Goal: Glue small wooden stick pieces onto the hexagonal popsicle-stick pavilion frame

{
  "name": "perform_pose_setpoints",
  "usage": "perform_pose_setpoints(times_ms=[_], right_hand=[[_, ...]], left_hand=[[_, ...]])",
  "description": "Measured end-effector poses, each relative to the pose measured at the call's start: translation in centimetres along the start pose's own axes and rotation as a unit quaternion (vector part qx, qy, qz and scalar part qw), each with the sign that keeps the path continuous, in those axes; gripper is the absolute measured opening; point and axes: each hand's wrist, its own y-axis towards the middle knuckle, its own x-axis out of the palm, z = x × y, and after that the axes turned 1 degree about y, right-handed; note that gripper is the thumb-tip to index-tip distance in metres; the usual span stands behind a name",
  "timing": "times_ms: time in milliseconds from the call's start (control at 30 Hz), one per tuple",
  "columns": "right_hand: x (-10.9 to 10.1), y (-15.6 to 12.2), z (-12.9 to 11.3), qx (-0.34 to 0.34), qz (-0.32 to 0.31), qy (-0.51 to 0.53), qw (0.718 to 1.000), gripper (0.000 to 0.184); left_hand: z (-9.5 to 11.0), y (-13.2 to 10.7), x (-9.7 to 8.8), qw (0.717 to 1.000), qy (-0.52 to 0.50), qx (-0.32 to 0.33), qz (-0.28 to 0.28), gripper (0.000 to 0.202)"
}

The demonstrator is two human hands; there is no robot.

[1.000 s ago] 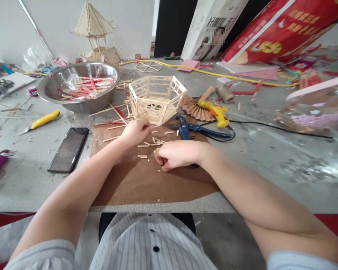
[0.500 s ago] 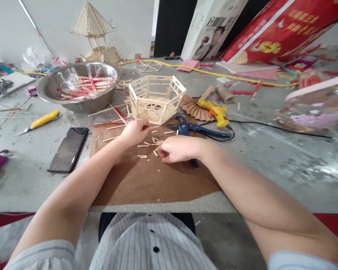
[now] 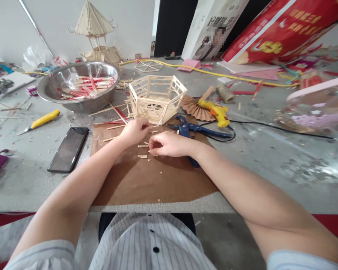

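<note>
fingers of right hand [image 3: 169, 144] pinched over cut stick bits [image 3: 143, 156] just left of them, lying crosswise; left hand [image 3: 135, 130] curled, grip unclear.

short pale wooden stick pieces [image 3: 143, 156] lie scattered flat on brown paper sheet [image 3: 146, 180], just in front of hexagonal stick frame [image 3: 157, 98], some hidden under hands
</note>
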Motion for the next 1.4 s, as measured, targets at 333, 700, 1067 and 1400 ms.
perform_pose_setpoints(times_ms=[333, 700, 1067, 1400], right_hand=[[1.1, 0.4, -0.6, 0.002, 0.016, 0.079, 0.997, 0.008], [-0.7, 0.5, 2.6, 0.029, 0.189, -0.026, 0.981, 0.015], [-2.2, -0.1, 3.0, 0.063, 0.183, -0.076, 0.978, 0.016], [-1.9, -0.1, 3.0, 0.028, 0.05, -0.131, 0.99, 0.016]], left_hand=[[-0.1, -0.1, 0.1, 1.0, -0.019, -0.005, 0.003, 0.02], [-0.2, 0.1, -0.2, 1.0, 0.0, -0.012, -0.006, 0.022], [0.0, -0.1, -0.1, 1.0, -0.007, -0.011, -0.025, 0.017], [-0.1, -0.1, -0.5, 0.993, 0.022, 0.009, -0.115, 0.015]])
